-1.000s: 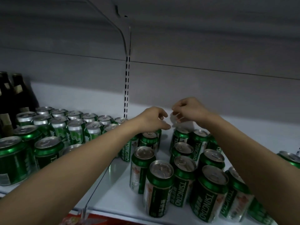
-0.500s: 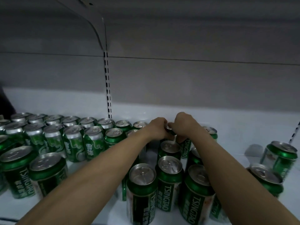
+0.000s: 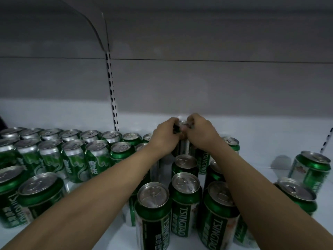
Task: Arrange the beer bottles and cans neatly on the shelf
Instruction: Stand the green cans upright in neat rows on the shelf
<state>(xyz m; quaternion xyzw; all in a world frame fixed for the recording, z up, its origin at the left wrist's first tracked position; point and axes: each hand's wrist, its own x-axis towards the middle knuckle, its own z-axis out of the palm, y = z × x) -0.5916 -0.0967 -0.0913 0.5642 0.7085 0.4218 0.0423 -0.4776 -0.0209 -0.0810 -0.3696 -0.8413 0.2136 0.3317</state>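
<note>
- The nearest cans, like the front can, are dark green and say TSINGTAO down the side in white, with smaller characters under it that I can't make out.
- The lighter green cans on the left carry white Chinese characters and a swirly pattern, packed in tight rows, all upright.
- Both arms reach straight in over the cans to the back of the white shelf.
- The left hand has its fingers curled round the top of a can at the back, and the right hand grips the same can from the other side. The knuckles nearly touch over its lid.
- That can stands at the far end of the middle row, mostly hidden by the hands, just a sliver of silver and green showing.
- Another TSINGTAO can sits just right of it, under the right wrist.
- Two loose cans sit off to the right, apart from the group and leaning in this wide view.
- A slotted metal strip runs up the grey back wall, with a bracket curving out at the top.
</note>
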